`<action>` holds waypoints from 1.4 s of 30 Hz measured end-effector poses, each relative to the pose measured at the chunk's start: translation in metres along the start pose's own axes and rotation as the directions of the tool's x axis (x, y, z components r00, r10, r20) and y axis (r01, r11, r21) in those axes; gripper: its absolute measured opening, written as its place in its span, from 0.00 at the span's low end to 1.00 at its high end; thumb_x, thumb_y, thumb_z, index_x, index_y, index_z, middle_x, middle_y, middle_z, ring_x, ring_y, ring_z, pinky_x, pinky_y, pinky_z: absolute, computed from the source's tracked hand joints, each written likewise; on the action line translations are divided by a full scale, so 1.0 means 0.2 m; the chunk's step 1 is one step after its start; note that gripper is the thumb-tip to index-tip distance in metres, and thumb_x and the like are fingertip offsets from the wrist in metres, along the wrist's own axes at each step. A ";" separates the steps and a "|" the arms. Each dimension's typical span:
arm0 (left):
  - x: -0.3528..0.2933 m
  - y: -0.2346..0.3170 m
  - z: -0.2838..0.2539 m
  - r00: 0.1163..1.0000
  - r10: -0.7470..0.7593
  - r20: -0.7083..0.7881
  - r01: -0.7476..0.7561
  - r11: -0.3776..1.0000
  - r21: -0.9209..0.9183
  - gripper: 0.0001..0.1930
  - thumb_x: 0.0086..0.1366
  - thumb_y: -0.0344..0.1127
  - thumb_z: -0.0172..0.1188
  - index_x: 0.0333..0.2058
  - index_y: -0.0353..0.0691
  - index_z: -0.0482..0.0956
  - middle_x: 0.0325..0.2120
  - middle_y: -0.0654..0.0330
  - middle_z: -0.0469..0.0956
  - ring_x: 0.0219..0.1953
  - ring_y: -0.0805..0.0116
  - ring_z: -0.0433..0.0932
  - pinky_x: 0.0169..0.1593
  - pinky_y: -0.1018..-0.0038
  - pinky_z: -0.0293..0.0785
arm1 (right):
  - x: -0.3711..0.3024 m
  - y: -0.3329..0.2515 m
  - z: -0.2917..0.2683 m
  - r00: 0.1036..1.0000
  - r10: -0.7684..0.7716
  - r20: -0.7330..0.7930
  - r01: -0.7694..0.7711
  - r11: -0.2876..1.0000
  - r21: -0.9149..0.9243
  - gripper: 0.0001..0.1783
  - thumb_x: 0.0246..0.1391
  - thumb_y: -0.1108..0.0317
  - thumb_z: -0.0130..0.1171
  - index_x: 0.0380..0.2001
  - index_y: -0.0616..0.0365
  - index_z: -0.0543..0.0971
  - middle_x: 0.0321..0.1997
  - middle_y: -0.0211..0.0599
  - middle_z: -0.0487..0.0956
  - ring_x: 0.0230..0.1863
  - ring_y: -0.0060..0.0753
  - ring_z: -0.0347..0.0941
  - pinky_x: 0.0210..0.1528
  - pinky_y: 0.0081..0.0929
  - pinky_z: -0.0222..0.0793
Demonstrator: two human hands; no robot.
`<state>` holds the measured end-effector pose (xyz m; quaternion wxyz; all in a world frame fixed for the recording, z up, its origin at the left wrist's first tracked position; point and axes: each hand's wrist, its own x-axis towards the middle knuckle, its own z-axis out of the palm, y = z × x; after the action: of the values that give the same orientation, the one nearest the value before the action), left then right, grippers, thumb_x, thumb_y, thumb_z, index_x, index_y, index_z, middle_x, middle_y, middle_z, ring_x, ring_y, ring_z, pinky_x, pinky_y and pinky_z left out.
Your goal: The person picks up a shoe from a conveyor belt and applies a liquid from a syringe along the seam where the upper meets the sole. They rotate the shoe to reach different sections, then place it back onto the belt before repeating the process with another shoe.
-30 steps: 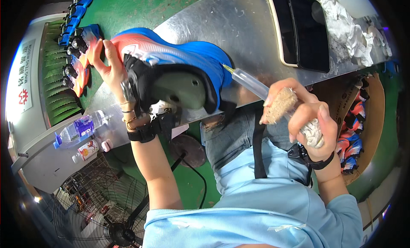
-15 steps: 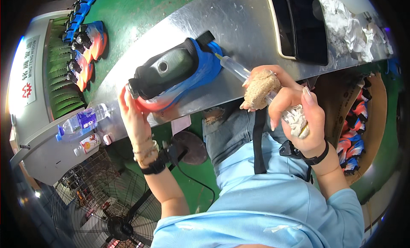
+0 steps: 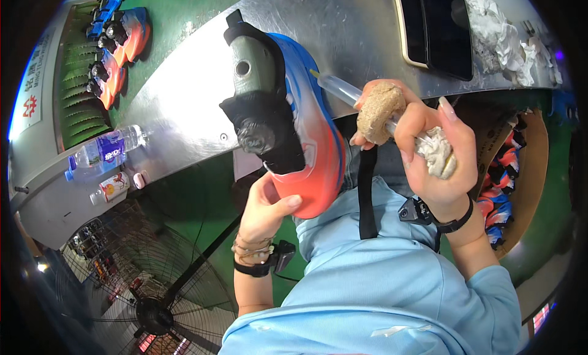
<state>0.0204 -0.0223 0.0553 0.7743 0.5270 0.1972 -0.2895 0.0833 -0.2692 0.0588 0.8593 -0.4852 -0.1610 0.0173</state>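
Observation:
My left hand (image 3: 267,202) grips the orange toe end of a blue-and-orange sneaker (image 3: 309,125) mounted on a grey last with a black collar, its heel pointing away from me over the metal table (image 3: 184,98). My right hand (image 3: 432,141) is closed around a clear syringe-like tube (image 3: 337,89), a tan crumbly eraser lump (image 3: 380,110) and a whitish wad of rag (image 3: 438,156). The tube's tip lies close to the shoe's blue side.
More blue-and-orange shoes (image 3: 116,46) sit on a green conveyor at far left. Two plastic bottles (image 3: 101,156) lie on a ledge. A dark tray (image 3: 438,24) and crumpled white rags (image 3: 502,30) are on the table; a carton with shoes (image 3: 508,171) is right, a floor fan (image 3: 153,306) below.
My left hand has turned the shoe from lying sideways to pointing lengthwise, toe toward me, and shifted its grip to the toe. My right hand stayed near the same place with its tools.

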 end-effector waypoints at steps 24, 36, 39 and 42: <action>0.51 -0.02 0.51 0.840 0.245 0.484 0.139 0.766 -0.628 0.41 0.47 0.31 0.65 0.58 0.42 0.50 0.59 0.63 0.51 0.63 0.63 0.49 0.62 0.61 0.56 | -0.13 -0.51 0.08 0.963 0.173 -0.209 -0.213 0.959 -0.188 0.22 0.52 0.49 0.37 0.09 0.43 0.62 0.29 0.37 0.60 0.12 0.27 0.59 0.24 0.18 0.64; 0.65 -0.02 0.58 0.837 0.332 0.436 -0.010 0.804 -0.594 0.31 0.52 0.29 0.57 0.55 0.36 0.56 0.58 0.55 0.55 0.58 0.49 0.58 0.61 0.62 0.58 | -0.18 -0.49 0.13 0.966 0.045 -0.254 -0.118 0.953 -0.280 0.33 0.56 0.43 0.32 0.11 0.56 0.72 0.40 0.58 0.63 0.31 0.48 0.72 0.29 0.35 0.74; 0.67 -0.01 0.60 0.831 0.365 0.420 -0.041 0.792 -0.609 0.29 0.53 0.28 0.55 0.54 0.36 0.57 0.56 0.55 0.57 0.58 0.49 0.59 0.60 0.63 0.60 | -0.16 -0.51 0.18 0.938 0.150 -0.312 -0.252 0.914 -0.318 0.28 0.52 0.46 0.37 0.07 0.51 0.66 0.41 0.49 0.58 0.30 0.48 0.66 0.30 0.35 0.64; 0.71 -0.01 0.60 0.819 0.400 0.410 -0.080 0.789 -0.609 0.25 0.55 0.27 0.54 0.52 0.35 0.60 0.52 0.55 0.63 0.57 0.51 0.61 0.59 0.64 0.62 | -0.17 -0.50 0.18 0.947 0.144 -0.286 -0.238 0.914 -0.329 0.27 0.53 0.46 0.37 0.09 0.51 0.67 0.42 0.53 0.58 0.31 0.50 0.66 0.31 0.37 0.64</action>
<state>0.1263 -0.1675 0.0120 0.9498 0.1959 -0.0141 -0.2435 0.0280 -0.2973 0.1510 0.7636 -0.6456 -0.0008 0.0094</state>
